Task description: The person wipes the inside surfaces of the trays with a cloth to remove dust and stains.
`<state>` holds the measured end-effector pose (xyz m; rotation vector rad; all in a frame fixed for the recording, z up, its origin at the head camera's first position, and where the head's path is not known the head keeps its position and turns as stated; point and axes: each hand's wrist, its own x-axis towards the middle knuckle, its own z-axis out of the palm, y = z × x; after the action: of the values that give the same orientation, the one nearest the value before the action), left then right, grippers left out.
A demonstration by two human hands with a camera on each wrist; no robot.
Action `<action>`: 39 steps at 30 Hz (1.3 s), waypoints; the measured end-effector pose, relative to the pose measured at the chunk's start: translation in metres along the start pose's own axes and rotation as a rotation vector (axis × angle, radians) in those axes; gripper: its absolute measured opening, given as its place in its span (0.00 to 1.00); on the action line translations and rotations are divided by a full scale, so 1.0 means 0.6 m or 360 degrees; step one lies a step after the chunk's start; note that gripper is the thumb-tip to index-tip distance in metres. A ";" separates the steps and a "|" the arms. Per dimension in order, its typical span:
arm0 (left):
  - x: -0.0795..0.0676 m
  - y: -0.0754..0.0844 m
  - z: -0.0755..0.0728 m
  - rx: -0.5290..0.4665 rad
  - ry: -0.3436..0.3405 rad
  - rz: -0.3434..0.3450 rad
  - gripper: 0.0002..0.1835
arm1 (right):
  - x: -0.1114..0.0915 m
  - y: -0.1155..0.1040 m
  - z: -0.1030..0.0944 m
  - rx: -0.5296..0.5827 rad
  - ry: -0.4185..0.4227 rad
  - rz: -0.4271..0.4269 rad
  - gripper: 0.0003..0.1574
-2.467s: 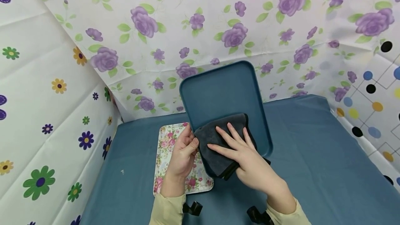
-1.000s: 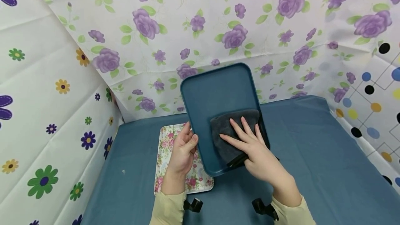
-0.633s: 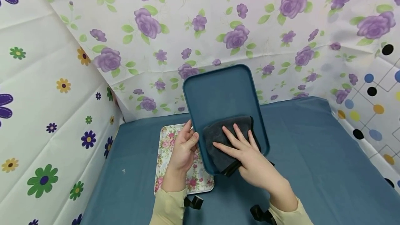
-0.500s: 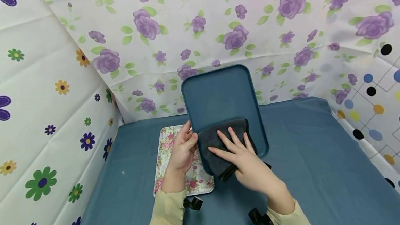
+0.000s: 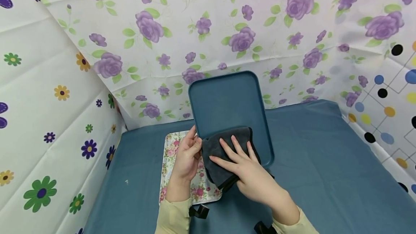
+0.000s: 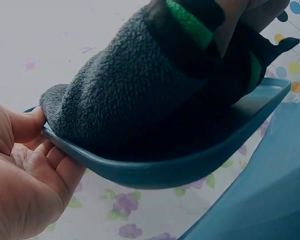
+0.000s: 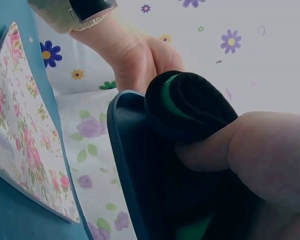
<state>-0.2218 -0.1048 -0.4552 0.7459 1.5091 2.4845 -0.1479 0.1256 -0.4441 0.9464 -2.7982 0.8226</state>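
Note:
A dark blue rectangular tray point(image 5: 227, 107) is held up at a tilt, its inner face toward the head camera. My left hand point(image 5: 186, 158) grips its left rim, thumb on the near side and fingers behind. On the tray's lower part lies a folded dark grey cloth point(image 5: 212, 146) with black edging; green shows in its folds in the left wrist view. My right hand point(image 5: 248, 172) presses the cloth flat against the tray with straight, spread fingers. In the right wrist view, the right thumb point(image 7: 205, 152) lies against the rolled cloth edge point(image 7: 202, 97).
A white tray with a pink floral print point(image 5: 169, 160) lies on the blue tablecloth point(image 5: 308, 161), partly behind the left hand and the raised tray. Patterned sheets point(image 5: 208, 53) enclose the back and both sides. Black camera mounts point(image 5: 199, 211) sit at the wrists.
The right hand and cloth slid right across the tray by one second ago, then back left and down to its lower left. The tray has sunk slightly; the left hand keeps its grip.

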 end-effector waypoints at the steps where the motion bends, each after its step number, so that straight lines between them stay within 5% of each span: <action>1: 0.000 0.000 0.000 0.0005 0.0003 -0.0001 0.33 | 0.000 0.000 0.000 -0.0009 0.0003 0.0000 0.77; 24: 0.000 0.008 -0.011 -0.0016 0.0122 0.0029 0.31 | -0.014 0.044 -0.033 -0.0010 0.0118 0.0143 0.76; 39: 0.000 0.006 -0.006 -0.0046 0.0124 0.0016 0.31 | -0.015 0.036 -0.033 0.0038 0.0083 0.0173 0.74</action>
<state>-0.2230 -0.1092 -0.4534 0.6612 1.4941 2.5650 -0.1550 0.1551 -0.4390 0.7699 -2.8221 0.8825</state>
